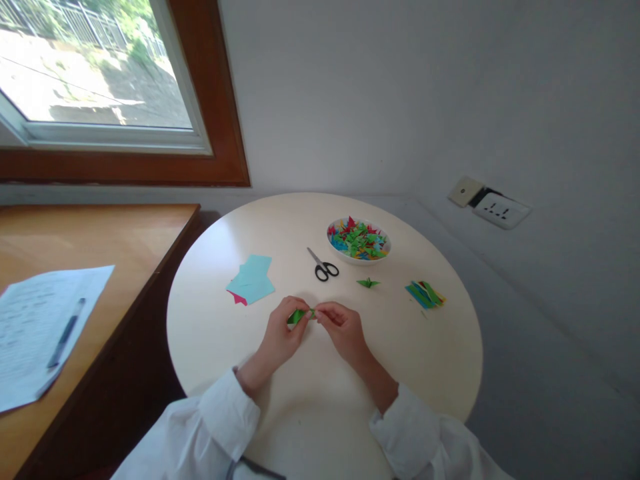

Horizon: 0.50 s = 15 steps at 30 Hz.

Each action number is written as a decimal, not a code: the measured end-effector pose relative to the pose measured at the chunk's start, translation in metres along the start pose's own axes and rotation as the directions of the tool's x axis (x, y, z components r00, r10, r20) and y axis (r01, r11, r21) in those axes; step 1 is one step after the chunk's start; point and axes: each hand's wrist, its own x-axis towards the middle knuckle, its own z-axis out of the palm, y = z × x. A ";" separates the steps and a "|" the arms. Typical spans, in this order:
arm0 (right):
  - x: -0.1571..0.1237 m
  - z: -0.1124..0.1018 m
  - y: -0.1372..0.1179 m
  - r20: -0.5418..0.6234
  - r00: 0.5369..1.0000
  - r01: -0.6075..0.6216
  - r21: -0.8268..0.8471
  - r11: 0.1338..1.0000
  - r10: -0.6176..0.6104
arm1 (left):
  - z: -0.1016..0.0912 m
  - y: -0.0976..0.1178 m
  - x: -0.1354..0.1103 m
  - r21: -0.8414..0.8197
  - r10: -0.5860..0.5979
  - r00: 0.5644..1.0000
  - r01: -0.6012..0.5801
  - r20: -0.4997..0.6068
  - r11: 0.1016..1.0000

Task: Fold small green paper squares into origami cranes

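Note:
My left hand [281,331] and my right hand [340,325] meet over the middle of the round cream table [260,220]. Both pinch a small folded green paper piece [299,315] between their fingertips, just above the tabletop. A finished green folded paper figure [368,283] lies to the right of my hands. Beyond it stands a white bowl [359,241] full of small folded paper figures in many colours. Black-handled scissors [322,266] lie left of the bowl.
A stack of light blue paper sheets [251,281] with a pink one beneath lies to the left. Coloured paper strips [425,294] lie at the right. A wooden desk [100,233] on the left holds printed paper [40,320] and a pen [66,333]. A wall socket [500,210] is at right.

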 end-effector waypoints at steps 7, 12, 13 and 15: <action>0.001 0.000 0.002 -0.003 0.999 -0.041 0.033 0.999 0.042 | 0.001 -0.004 -0.001 -0.089 -0.081 0.997 0.081 0.003 0.993; 0.001 0.000 0.002 -0.023 0.999 -0.027 0.022 0.999 0.028 | 0.002 -0.006 -0.001 -0.110 -0.107 0.994 0.107 0.006 0.988; 0.001 0.000 0.002 -0.028 0.999 -0.023 0.021 1.000 0.024 | 0.002 -0.006 -0.001 -0.115 -0.115 0.993 0.115 0.006 0.987; 0.001 0.000 0.002 -0.031 0.999 -0.018 0.024 1.000 0.019 | 0.002 -0.005 -0.001 -0.129 -0.128 0.992 0.127 0.003 0.984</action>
